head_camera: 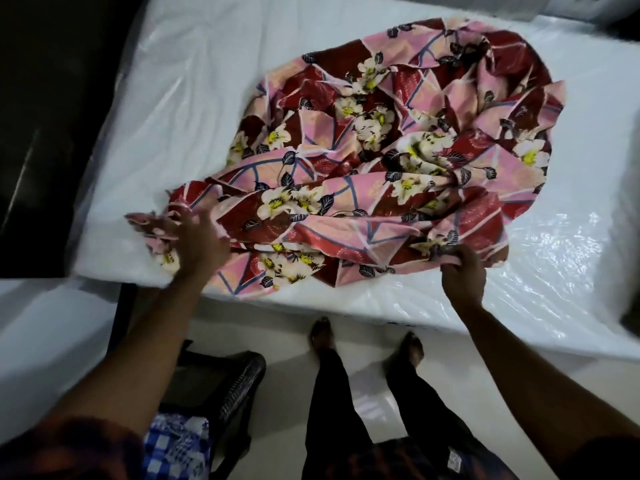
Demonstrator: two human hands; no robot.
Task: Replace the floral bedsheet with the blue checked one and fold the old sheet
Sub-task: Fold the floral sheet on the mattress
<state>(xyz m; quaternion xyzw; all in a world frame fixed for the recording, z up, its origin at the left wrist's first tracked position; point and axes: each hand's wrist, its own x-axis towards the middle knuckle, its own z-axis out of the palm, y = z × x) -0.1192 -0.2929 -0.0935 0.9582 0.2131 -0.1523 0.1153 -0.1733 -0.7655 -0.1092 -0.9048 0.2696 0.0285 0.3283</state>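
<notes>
Bed (207, 81): bare white mattress under shiny, wrinkled clear plastic, fills the far and right of the view. Floral sheet (398, 150) is off the mattress corners and lies on top as one crumpled heap, mid to right. It is maroon and pink with white-yellow flowers, dark leaves and blue lines. Many folds, with the edges turned over. One tail trails to the near-left edge of the bed.

Floor (284, 327), pale, near the bed; person's legs and bare feet (322, 337) stand on it. Dark stool (235, 386) near left, beside the legs. Checked sheet (176, 448), blue and white, lies on the stool, partly hidden by the left arm.

Right grip (462, 271): fingers curled, pinching the heap's near edge, cloth bunched at the fingertips.

Left grip (199, 244): motion-blurred, fingers on the near-left tail. Cannot tell whether it clasps the cloth or just touches it.
</notes>
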